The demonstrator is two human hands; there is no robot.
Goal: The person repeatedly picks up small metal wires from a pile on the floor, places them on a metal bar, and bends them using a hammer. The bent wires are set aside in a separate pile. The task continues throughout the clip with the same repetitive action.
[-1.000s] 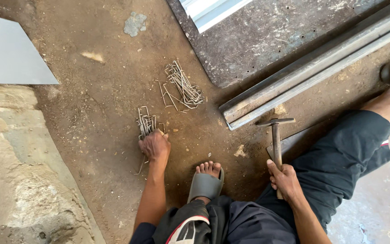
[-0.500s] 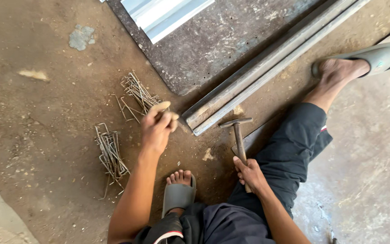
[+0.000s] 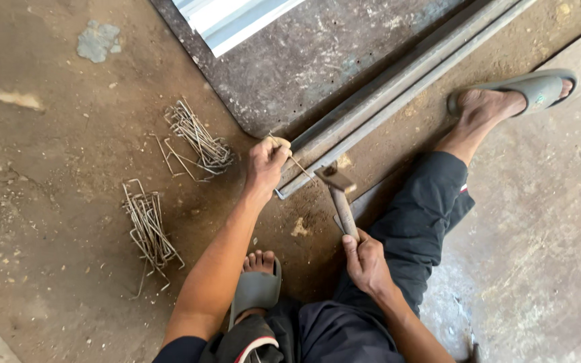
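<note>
1. The left hand [image 3: 267,165] is closed, pinching a thin wire [image 3: 297,163] that rests across the near end of the steel bars [image 3: 398,84]; the right hand [image 3: 366,259] is wrapped around the handle of a hammer [image 3: 339,195], whose head sits just beside the wire.
2. Risk, as I judge it: the fingers [image 3: 278,153] pinch the wire right by the hammer head, so an off-line blow could land on them; the wire is thin and only lightly braced on the bar, so a glancing hit could flick it out of the pinch or kink it.
3. Count: one hammer; two wire piles, one pile [image 3: 196,142] left of the left hand and another pile [image 3: 148,225] nearer the ground's left edge; two bars lying side by side; two sandals [image 3: 536,87], one on each foot.
</note>
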